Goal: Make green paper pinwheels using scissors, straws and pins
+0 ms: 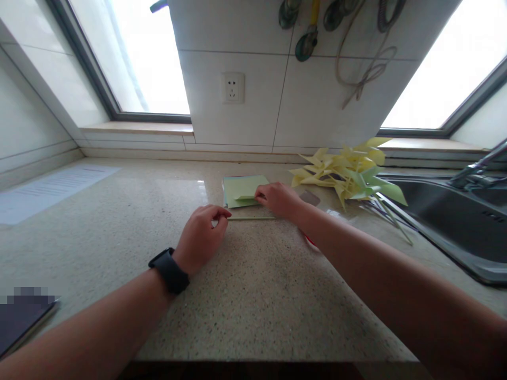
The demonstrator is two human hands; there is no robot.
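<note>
Green paper (243, 186), apparently at the sheet-separating step.
It lies beyond a stick (253, 218) on the counter (222, 306); right hand (277, 198) pinches its raised edge, left hand (203, 232) curls beside the stick, grip unclear. Lifting one sheet cleanly seems called for.

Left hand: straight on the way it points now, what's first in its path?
Probably the green paper, just past the left hand. The thin stick starts right by its fingertips; contact there is unclear.
</note>
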